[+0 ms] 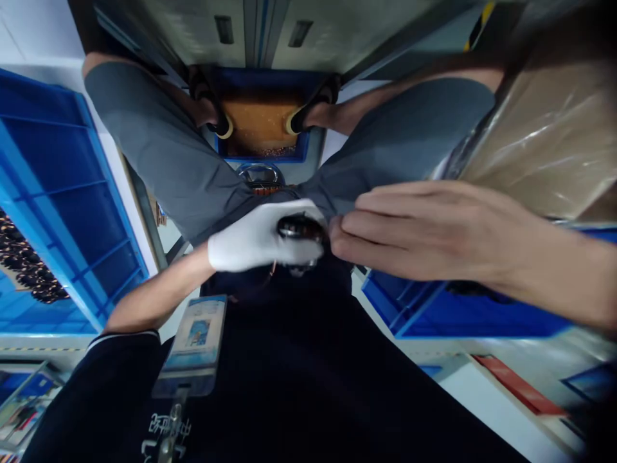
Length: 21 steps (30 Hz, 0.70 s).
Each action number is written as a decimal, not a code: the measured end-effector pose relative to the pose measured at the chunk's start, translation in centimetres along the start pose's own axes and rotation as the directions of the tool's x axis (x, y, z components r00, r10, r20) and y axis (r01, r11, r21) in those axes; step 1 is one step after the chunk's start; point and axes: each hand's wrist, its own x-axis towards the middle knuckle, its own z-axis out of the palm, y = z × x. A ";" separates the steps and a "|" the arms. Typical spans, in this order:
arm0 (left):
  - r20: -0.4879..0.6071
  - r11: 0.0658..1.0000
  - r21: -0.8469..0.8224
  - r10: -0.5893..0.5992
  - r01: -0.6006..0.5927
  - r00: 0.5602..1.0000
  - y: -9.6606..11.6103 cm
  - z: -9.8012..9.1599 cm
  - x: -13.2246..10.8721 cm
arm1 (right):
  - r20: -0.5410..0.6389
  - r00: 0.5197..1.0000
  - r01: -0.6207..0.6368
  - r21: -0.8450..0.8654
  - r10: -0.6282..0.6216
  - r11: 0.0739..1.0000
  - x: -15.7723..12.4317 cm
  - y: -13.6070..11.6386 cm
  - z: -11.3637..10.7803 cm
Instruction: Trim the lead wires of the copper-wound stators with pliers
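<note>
My left hand (255,238), in a white glove, is closed around a dark, round, shiny part (301,228) in front of my lap. A thin copper-coloured wire (273,271) hangs below that part. Bare and blurred, my right hand (409,228) is just to the right, its fingers curled together beside the part. Whatever its fingertips hold is hidden, and I cannot tell whether they touch the part.
On the left, a blue crate (123,257) holds many dark and copper-coloured parts (33,263). Another blue crate (419,315) stands under my right forearm. Between my feet is a blue-edged bin (263,159). A plastic-covered brown box (549,148) stands at right.
</note>
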 end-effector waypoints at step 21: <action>-0.080 0.985 0.169 -0.018 0.031 0.997 2.0 1.4 -2.7 | -0.109 0.987 0.077 -0.315 -0.116 0.946 -0.9 -2.7 -1.8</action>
